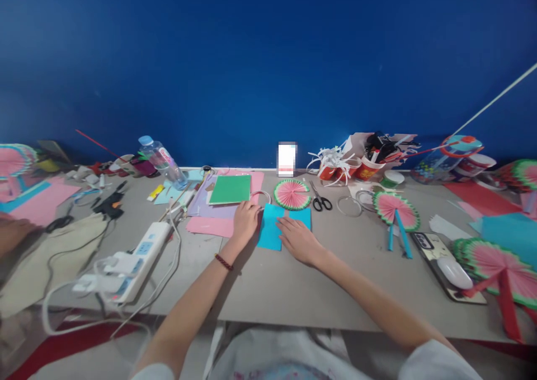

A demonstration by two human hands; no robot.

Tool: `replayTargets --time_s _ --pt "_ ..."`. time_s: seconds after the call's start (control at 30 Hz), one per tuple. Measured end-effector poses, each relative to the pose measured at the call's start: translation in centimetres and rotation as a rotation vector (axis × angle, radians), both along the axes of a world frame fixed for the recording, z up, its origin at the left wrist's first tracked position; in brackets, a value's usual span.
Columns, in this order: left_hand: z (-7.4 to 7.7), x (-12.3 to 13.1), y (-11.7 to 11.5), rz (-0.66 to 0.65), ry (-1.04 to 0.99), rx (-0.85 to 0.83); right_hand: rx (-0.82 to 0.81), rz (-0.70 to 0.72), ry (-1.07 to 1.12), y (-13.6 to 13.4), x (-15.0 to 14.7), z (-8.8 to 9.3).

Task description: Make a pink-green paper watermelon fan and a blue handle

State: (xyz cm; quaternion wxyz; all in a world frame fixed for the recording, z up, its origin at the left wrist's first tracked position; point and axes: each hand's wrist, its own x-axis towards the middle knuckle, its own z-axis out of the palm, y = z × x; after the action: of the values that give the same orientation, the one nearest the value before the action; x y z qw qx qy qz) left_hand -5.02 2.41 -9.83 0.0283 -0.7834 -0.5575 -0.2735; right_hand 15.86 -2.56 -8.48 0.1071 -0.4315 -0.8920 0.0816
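Blue paper (pixel 269 235) lies on the grey table in front of me, with another blue piece (pixel 301 217) at its right. My left hand (pixel 246 221) is at the left edge of the paper, its fingers close together; whatever they may pinch is too small to make out. With its fingers spread and flat, my right hand (pixel 298 239) rests on the blue paper and partly covers both pieces. Just behind the paper is a round pleated pink and green paper fan (pixel 292 194). Black-handled scissors (pixel 322 203) lie to the right of the fan.
Green sheets (pixel 230 189) lie on pink and purple paper at left. A white power strip (pixel 145 259) with cables is nearer the left. Finished fans (pixel 396 209), a phone (pixel 436 262) and a mouse (pixel 454 272) lie right. Another person's hand (pixel 14 234) shows far left.
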Motion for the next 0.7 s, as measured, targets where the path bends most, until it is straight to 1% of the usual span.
replayTargets --time_s 0.1,0.17,0.27,0.37,0.5,0.6,0.7 --pt "0.5 -0.4 0.1 0.063 -0.092 0.048 -0.003 0.008 0.004 -0.5 0.2 0.1" --pt "0.8 -0.5 0.1 0.08 -0.173 0.084 -0.004 0.01 -0.002 -0.7 0.3 0.2" --pt "0.8 -0.2 0.0 0.019 -0.218 0.093 0.004 0.0 -0.011 -0.5 -0.1 0.2" --pt "0.2 0.3 -0.1 -0.066 -0.165 0.059 0.015 -0.009 -0.022 0.0 -0.9 -0.3" --pt "-0.4 0.6 -0.3 -0.14 -0.104 0.002 0.015 -0.03 -0.021 0.3 -1.6 -0.8" --pt "-0.3 0.3 -0.6 -0.175 -0.085 -0.031 -0.022 -0.044 0.012 0.0 -1.2 -0.7" --pt "-0.1 0.0 -0.8 -0.207 -0.004 -0.055 -0.035 -0.049 0.05 -0.7 -0.1 -0.3"
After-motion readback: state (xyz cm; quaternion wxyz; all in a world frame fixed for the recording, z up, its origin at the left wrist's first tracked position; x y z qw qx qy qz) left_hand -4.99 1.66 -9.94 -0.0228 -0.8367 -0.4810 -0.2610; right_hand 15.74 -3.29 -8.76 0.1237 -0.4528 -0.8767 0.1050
